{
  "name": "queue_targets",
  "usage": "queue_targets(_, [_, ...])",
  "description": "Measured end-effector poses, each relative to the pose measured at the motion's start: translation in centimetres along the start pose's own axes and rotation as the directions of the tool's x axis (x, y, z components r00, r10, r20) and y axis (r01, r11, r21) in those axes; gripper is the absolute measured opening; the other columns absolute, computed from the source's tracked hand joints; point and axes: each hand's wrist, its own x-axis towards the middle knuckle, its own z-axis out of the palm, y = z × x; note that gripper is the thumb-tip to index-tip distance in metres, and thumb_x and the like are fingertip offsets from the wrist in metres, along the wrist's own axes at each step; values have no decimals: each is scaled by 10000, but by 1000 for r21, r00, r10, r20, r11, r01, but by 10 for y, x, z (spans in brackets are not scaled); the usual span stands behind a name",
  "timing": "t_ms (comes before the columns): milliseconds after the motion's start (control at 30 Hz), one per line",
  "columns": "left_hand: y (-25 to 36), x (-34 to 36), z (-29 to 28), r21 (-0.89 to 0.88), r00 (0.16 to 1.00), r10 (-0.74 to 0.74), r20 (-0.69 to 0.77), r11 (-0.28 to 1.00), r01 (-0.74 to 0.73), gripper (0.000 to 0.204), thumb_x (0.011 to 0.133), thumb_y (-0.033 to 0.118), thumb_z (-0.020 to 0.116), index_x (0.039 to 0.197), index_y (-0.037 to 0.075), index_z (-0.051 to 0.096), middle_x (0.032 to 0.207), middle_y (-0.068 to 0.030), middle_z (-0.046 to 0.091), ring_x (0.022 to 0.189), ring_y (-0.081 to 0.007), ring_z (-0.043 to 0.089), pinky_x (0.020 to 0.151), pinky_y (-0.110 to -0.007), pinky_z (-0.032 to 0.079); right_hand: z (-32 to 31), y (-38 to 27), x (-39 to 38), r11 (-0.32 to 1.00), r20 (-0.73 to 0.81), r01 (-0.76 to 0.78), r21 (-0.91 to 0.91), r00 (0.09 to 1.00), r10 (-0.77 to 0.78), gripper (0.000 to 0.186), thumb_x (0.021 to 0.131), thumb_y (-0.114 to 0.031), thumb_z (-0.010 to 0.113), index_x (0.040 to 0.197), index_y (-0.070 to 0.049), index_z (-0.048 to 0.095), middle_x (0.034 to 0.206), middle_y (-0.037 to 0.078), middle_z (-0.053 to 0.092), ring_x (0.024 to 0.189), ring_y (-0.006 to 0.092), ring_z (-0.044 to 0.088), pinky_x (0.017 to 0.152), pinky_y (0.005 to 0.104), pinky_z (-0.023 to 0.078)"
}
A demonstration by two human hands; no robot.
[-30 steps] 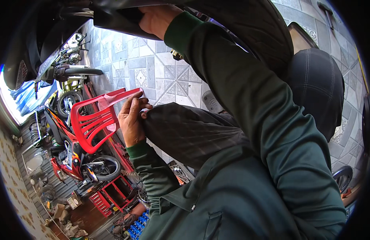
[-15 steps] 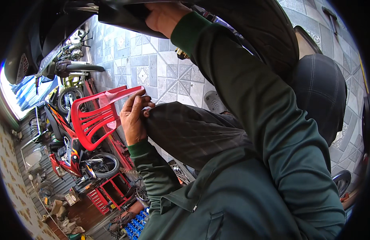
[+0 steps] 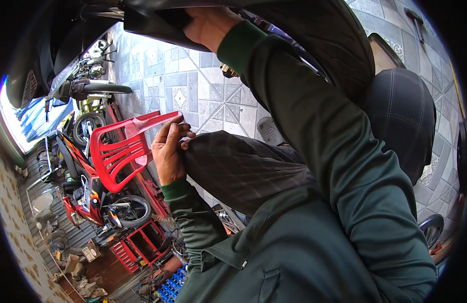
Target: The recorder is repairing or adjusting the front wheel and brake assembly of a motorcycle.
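My right hand (image 3: 211, 26) reaches up to the black bodywork (image 3: 162, 25) of a motorcycle at the top of the view. Its fingers go into the dark beneath a panel, so what they touch is hidden. A broad black curved part (image 3: 334, 45) lies to the right of that wrist. My left hand (image 3: 168, 151) rests beside my bent knee (image 3: 228, 151), its fingers loosely bent and apart, with nothing plainly held. Just left of it stands a red plastic chair (image 3: 117, 156). A small brass-coloured part (image 3: 227, 70) shows below the right cuff.
Grey patterned tiles (image 3: 193, 91) cover the floor. Further left are a red and black motorbike (image 3: 89, 197), a red rack (image 3: 137, 245) and other parked motorbikes. A black padded stool (image 3: 402, 116) is at the right. A hammer-shaped tool (image 3: 416, 24) lies on the tiles at the far right.
My right hand has shifted very slightly down and shows a little more of its back. The left hand stays by the knee.
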Motion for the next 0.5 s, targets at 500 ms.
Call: queue_targets(500, [1,-2,-2,-23,999,-33,-42,999,32,307,926,204,592,1129,-25,594,888,-87,649,745,-122,642,550,-177,422,42,-10,-24,-59,388,-396,916,840,380,202,917,-159,460,1045,-82,596,1061,90,622,1010,206,571,870,329,458])
